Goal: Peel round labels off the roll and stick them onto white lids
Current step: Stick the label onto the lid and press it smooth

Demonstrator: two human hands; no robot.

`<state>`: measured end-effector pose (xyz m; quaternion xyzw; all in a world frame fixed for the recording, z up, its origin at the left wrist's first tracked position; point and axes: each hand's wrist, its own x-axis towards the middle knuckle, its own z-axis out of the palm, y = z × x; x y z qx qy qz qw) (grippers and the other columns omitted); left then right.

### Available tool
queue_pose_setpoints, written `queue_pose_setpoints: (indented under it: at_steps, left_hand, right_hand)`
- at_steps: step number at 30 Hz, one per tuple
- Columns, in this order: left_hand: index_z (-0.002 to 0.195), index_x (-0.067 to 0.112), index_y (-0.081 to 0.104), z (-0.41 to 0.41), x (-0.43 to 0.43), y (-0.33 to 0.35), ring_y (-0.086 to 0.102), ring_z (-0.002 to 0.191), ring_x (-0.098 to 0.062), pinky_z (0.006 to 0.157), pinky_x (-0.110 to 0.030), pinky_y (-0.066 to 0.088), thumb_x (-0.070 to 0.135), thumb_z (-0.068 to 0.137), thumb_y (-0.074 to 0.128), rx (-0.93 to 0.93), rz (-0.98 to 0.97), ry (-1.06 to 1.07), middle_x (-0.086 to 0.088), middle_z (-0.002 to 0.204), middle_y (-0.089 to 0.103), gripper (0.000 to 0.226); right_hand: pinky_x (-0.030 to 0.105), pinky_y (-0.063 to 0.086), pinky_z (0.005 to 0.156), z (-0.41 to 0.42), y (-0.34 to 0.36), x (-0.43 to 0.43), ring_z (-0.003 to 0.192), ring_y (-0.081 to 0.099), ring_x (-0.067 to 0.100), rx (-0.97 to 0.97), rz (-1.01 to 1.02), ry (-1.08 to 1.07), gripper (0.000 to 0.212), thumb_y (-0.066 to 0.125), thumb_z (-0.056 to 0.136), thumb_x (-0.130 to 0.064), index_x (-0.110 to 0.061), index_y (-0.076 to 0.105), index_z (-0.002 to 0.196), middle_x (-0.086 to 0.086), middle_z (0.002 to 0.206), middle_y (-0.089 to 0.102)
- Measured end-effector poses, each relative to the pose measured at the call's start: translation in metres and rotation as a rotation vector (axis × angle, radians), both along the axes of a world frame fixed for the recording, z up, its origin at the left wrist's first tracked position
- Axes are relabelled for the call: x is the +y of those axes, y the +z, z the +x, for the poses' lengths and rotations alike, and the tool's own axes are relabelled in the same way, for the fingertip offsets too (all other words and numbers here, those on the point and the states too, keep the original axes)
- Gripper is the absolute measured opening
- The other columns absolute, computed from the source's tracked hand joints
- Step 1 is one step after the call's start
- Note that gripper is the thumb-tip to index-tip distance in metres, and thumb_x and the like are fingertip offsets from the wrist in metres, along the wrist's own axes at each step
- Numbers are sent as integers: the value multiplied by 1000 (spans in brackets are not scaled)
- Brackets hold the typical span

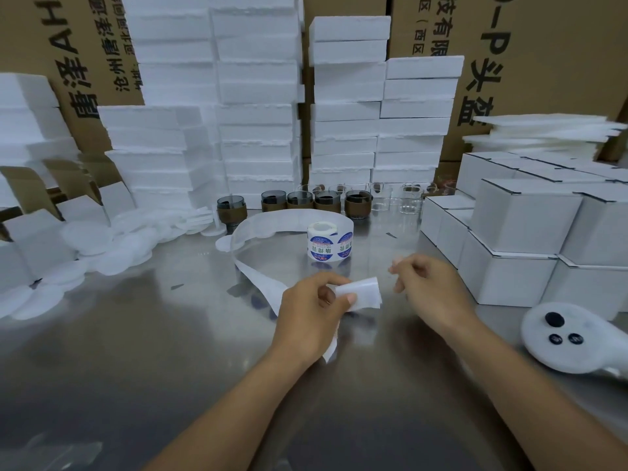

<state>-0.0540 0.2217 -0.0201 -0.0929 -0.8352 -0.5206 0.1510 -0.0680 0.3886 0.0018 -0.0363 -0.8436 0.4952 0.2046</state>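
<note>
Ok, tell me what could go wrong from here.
1. The left hand pinches the end of the backing strip, which loops loosely back to the label roll; a hard pull could drag the roll across the table.
2. That loop passes close by the dark cups and loose white lids, so it might sweep into them.

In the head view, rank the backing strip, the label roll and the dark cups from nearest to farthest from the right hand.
1. backing strip: just left of the right hand, pinched by the left hand.
2. label roll: farther back and to the left.
3. dark cups: in a row behind the label roll.
</note>
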Motion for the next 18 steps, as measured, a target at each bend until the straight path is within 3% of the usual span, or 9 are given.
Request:
queue_pose_setpoints:
  at_steps: [2, 4, 7, 10, 13, 18]
  left_hand:
    - [87, 26, 67, -1, -2, 2, 52, 59, -3, 56, -5, 37, 21, 84, 69, 16, 47, 46, 10, 65, 55, 6]
    - [86, 24, 69, -3, -4, 4, 54, 64, -7, 56, -6, 36, 24, 84, 68, 29, 89, 94, 7, 71, 59, 2]
    - [90, 21, 71, -5, -5, 4, 58, 79, -13, 61, -6, 37, 27, 85, 67, 56, 103, 161, 0, 92, 63, 9]
    - [92, 18, 72, -4, -4, 7, 59, 85, -11, 68, -7, 39, 27, 86, 66, 76, 167, 170, -2, 98, 62, 12]
    - [90, 19, 71, -1, -1, 11, 58, 88, -7, 77, -16, 42, 29, 86, 66, 59, 251, 88, -1, 99, 63, 12]
    - [83, 33, 65, 7, 2, 17, 53, 91, 8, 79, -3, 36, 26, 87, 64, 103, 161, -100, 13, 94, 62, 8]
  right_hand:
    - [10, 31, 42, 3, 3, -5, 39, 43, 2, -20, -31, 14, 39, 47, 95, -34, -15, 57, 62, -2, 52, 56]
    - [12, 31, 37, 7, 7, -10, 34, 39, 7, -59, -197, 87, 46, 43, 96, -38, -13, 54, 59, 0, 46, 54]
    - [17, 34, 36, 12, 13, -18, 32, 42, 12, -227, -461, 286, 55, 36, 97, -45, -10, 60, 62, 4, 50, 63]
    - [20, 45, 44, 13, 9, -21, 43, 56, 16, -419, -536, 446, 65, 26, 95, -55, -9, 69, 80, 11, 74, 72]
    - [22, 51, 51, 11, 5, -19, 58, 66, 18, -490, -625, 521, 68, 21, 93, -60, -10, 66, 98, 10, 89, 74]
    - [30, 56, 62, 9, 6, -14, 80, 71, 23, -523, -853, 568, 60, 28, 91, -61, -14, 60, 109, 10, 94, 73]
